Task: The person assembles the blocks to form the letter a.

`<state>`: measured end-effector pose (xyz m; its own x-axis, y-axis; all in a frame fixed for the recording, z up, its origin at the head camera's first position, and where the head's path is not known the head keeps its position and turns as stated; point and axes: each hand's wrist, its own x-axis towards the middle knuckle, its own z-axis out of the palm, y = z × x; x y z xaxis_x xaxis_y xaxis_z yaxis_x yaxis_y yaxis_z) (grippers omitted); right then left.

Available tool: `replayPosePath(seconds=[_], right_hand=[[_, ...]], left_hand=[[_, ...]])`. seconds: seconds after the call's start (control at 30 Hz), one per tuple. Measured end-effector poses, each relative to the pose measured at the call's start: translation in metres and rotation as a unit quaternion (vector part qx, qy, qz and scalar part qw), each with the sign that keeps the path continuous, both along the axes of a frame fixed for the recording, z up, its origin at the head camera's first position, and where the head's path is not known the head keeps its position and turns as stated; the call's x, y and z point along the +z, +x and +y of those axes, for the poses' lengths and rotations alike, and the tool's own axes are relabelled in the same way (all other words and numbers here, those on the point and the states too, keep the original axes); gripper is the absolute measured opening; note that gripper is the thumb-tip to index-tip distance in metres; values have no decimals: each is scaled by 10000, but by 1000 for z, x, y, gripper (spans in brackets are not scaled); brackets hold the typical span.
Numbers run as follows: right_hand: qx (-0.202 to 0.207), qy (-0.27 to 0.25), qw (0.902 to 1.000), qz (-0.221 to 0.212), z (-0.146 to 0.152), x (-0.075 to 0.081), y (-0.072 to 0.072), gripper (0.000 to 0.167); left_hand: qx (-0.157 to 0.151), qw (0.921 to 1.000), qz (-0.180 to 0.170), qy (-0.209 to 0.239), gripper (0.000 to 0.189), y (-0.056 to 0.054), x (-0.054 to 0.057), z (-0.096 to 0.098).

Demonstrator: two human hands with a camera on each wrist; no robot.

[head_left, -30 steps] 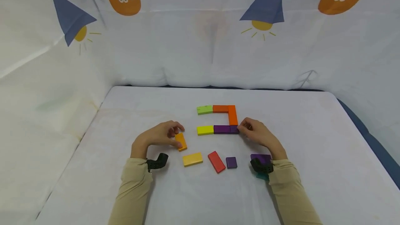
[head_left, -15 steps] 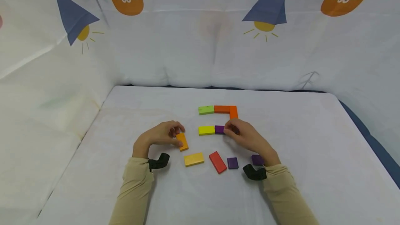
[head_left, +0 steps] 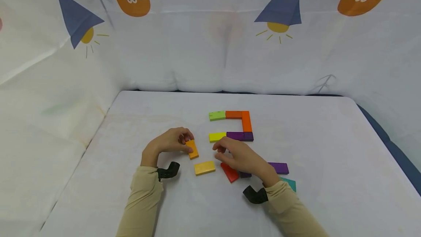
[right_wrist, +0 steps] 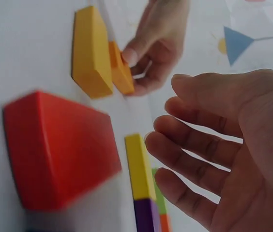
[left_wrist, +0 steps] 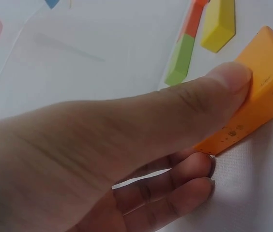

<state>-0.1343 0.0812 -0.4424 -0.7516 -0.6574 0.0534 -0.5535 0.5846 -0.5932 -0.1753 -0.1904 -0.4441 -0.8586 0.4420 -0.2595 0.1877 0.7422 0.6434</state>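
Observation:
My left hand (head_left: 169, 143) pinches an orange block (head_left: 192, 150) with the thumb on its face, seen close up in the left wrist view. My right hand (head_left: 241, 156) hovers over the table with fingers loosely bent, and nothing sits between them in the right wrist view. Beneath and beside it are a red block (head_left: 229, 173) and a partly covered small purple block (head_left: 245, 175). A golden-yellow block (head_left: 205, 168) lies between the two hands. Just beyond the right fingertips, a yellow block (head_left: 216, 137) touches a purple block (head_left: 234, 135).
A row bends round from the purple blocks through an upright orange block (head_left: 246, 121) and another orange block (head_left: 234, 115) to a light-green block (head_left: 217, 116). A purple block (head_left: 279, 168) and a teal block (head_left: 289, 183) lie right, partly behind the right arm.
My right hand has left the purple blocks at the row's corner and moved left and nearer, uncovering them and the teal block. My left hand still holds the orange block in place.

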Motion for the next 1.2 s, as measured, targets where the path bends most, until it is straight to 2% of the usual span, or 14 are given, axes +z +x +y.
replayPosePath(seconds=[0.33,0.57,0.83,0.93,1.07,1.2], right_hand=[[480,378,9980,-186,-19,-4,11,27],[810,686,9935,409,-24,-13,15,26],[842,783,9914,625,-25,-15,16,27],[828,859,9905,691,-25,-15,16,28],[781,988,9897,681,-24,-15,16,29],[757,1070,9896,594,-23,-16,16,30]], left_hand=[[-25,10000,18,73,37,-2,-2,0],[60,9999,-71,42,38,-1,-2,1],[45,9999,-9,140,41,-2,-1,1],[-40,9998,118,141,40,-2,-3,0],[-111,9997,193,113,38,-3,-5,1],[-49,9999,132,98,37,-2,-6,3]])
